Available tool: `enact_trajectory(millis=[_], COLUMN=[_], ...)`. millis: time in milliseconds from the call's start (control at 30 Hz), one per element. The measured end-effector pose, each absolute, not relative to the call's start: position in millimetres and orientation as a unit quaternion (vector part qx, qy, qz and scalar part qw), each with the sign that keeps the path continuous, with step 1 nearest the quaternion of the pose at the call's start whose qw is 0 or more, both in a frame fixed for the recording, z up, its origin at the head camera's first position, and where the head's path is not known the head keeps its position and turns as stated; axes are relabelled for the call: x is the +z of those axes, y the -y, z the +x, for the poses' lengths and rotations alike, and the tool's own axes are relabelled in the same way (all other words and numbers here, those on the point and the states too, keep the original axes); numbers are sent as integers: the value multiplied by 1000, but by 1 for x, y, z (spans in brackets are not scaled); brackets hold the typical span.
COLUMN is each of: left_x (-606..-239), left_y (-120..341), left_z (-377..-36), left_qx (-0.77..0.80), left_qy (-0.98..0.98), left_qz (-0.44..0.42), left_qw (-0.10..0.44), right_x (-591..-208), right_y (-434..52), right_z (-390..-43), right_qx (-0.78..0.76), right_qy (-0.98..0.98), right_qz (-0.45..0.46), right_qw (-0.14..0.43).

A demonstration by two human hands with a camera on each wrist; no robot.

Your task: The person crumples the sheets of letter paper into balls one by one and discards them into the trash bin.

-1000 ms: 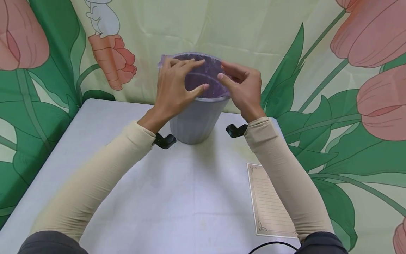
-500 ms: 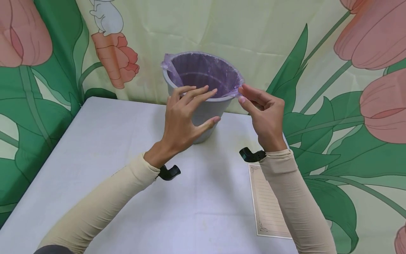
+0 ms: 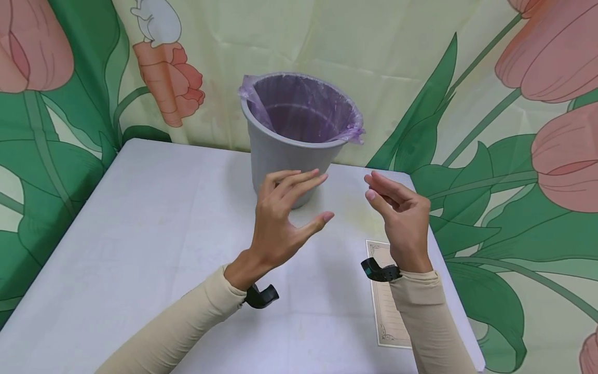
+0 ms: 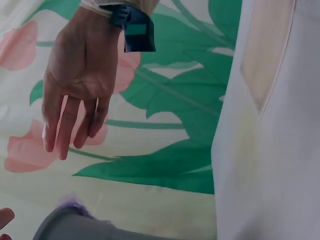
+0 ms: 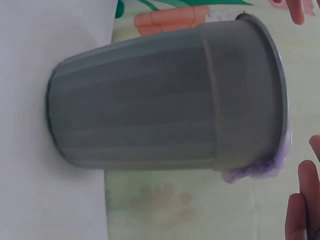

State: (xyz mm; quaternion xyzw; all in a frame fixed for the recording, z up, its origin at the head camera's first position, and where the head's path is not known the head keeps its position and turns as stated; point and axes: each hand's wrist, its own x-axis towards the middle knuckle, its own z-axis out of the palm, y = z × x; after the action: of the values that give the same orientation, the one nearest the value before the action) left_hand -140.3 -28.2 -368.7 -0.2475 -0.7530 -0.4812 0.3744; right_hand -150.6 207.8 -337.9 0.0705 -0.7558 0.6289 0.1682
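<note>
A grey plastic bin (image 3: pixel 280 156) stands upright at the far side of the white table (image 3: pixel 140 234). A purple bag liner (image 3: pixel 303 106) sits inside it, with its edge folded over the rim. My left hand (image 3: pixel 320 197) hovers in front of the bin with spread fingers and holds nothing. To its right my right hand (image 3: pixel 371 188) floats with loosely bent fingers, also holding nothing. Neither hand touches the bin. In the right wrist view the bin (image 5: pixel 165 100) fills the frame, and a bit of the liner (image 5: pixel 260 169) hangs off its rim. The left wrist view shows the right hand (image 4: pixel 65 135).
A lined sheet of paper (image 3: pixel 385 311) lies flat near the table's right edge, below my right wrist. A floral cloth backdrop (image 3: pixel 490 156) hangs close behind and beside the table. Black bands sit on both wrists.
Both hands have let go of the liner at the bin's rim and drawn back toward me. The bin stands where it was, with the liner spread over its rim.
</note>
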Motion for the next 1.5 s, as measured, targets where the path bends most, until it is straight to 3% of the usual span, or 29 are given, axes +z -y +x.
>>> enact_trajectory(millis=[967, 1500], left_x=[-463, -504], left_y=[-53, -93], left_z=[-80, -68], left_qx=[-574, -644], left_qy=[758, 740], left_qz=[-223, -189], left_qw=[214, 37], right_x=[-435, -475], right_y=[-291, -352], right_z=[-72, -56], right_qx=[607, 567], right_qy=[766, 786], right_qz=[-78, -169], right_qw=[195, 177])
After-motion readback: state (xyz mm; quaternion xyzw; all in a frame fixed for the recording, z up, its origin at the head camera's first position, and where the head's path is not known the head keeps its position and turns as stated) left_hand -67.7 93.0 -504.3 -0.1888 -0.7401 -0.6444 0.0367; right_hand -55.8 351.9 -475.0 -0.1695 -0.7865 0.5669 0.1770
